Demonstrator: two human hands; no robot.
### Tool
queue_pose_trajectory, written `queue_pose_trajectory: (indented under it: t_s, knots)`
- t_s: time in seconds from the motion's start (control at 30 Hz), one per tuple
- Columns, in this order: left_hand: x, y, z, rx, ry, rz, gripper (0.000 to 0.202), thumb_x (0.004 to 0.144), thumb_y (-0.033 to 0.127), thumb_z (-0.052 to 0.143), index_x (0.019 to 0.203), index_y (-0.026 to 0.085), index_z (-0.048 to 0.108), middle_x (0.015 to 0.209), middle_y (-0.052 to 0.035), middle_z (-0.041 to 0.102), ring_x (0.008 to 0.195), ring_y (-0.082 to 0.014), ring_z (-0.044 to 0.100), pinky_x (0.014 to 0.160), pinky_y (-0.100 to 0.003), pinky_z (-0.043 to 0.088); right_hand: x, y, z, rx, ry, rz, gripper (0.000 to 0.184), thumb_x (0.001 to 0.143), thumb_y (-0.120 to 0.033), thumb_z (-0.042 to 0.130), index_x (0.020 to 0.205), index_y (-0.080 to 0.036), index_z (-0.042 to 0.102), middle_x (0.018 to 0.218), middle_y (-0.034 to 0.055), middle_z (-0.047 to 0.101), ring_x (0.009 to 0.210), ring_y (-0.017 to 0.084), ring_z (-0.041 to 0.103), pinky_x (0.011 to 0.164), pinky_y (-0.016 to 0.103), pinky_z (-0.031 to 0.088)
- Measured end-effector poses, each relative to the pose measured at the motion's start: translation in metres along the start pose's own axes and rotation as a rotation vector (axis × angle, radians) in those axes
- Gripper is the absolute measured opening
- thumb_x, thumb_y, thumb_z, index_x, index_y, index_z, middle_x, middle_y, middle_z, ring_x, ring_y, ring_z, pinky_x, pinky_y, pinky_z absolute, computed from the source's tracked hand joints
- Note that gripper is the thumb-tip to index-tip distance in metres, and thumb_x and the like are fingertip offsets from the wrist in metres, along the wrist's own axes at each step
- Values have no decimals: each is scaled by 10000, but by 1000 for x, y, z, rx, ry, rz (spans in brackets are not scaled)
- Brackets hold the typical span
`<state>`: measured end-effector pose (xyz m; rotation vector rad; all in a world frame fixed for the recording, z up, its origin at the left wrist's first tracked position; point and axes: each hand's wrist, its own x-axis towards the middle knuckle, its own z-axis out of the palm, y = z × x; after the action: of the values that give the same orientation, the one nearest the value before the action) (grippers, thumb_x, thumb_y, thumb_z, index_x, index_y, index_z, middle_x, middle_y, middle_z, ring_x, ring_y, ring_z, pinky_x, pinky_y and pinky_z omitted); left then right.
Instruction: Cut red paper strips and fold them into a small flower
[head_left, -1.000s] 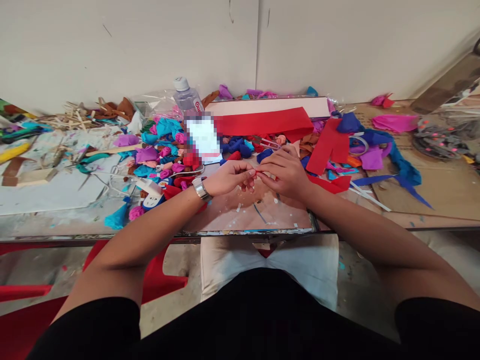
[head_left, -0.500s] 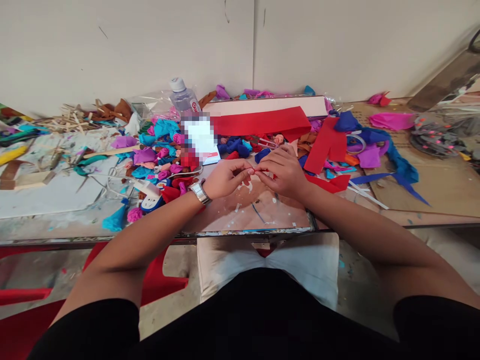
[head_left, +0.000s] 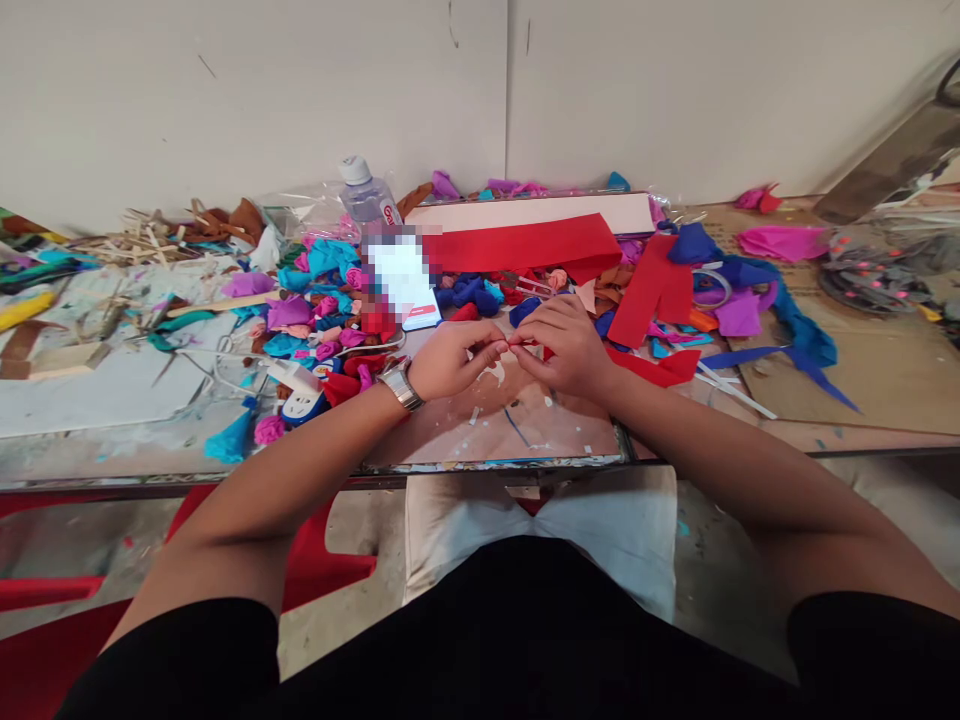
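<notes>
My left hand (head_left: 450,358), with a metal watch on its wrist, and my right hand (head_left: 564,345) meet fingertip to fingertip over the middle of the table. Both pinch a thin red strip (head_left: 663,368) whose near end shows between the fingers and whose rest trails out to the right under my right hand. Just beyond the hands lie small rolled pieces of blue, pink and red cloth (head_left: 471,293).
A long red sheet (head_left: 525,245) and a clear bottle (head_left: 365,196) stand at the back. Heaps of coloured scraps (head_left: 315,300) lie at left, wooden sticks (head_left: 150,235) at far left, blue and purple pieces (head_left: 750,295) at right. A red chair (head_left: 45,640) stands below left.
The hands stay together at the same spot, the fingers working slightly on the red strip. The view has shifted a little.
</notes>
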<state>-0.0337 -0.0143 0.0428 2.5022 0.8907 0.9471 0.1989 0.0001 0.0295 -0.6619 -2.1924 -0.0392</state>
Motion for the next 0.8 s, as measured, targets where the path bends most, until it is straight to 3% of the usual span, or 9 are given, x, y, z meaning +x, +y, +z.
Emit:
queue_pose_trajectory:
  t_s: [0.17,0.3,0.47,0.63,0.8]
  knots:
    - [-1,-1,0,155,18,90,234,1046,384,589,1057,173,690,917,-55,742,713,-144,656,685,-270,476,-1,-1,3,42,-18,70,146,958,-311,657,841,-231,693,885,37,761,887,234,654,911,437,417]
    - [-2,-2,0,226,37,122,218,1073,299,527,1036,174,702,911,-58,758,784,-164,692,710,-279,474,-1,-2,4,63,-17,94,163,961,-325,656,834,-227,684,876,40,754,887,235,655,903,428,420]
    - [-3,-3,1,240,1,109,227,1060,325,536,1042,185,714,888,-53,753,748,-161,675,680,-285,451,-2,-2,6,92,-33,120,165,953,-331,654,828,-229,685,861,45,739,882,240,656,895,426,435]
    - [-1,0,1,108,-53,-7,275,1056,351,523,936,182,704,812,-33,723,668,-144,607,648,-280,421,-2,-2,6,66,-39,126,171,949,-342,664,821,-232,688,870,45,752,889,244,663,896,432,448]
    - [1,4,0,-131,-105,-140,342,1059,400,520,857,175,679,793,-29,716,669,-134,610,653,-263,448,-1,0,5,-8,-23,31,130,956,-303,665,855,-236,711,903,40,773,912,241,666,934,446,435]
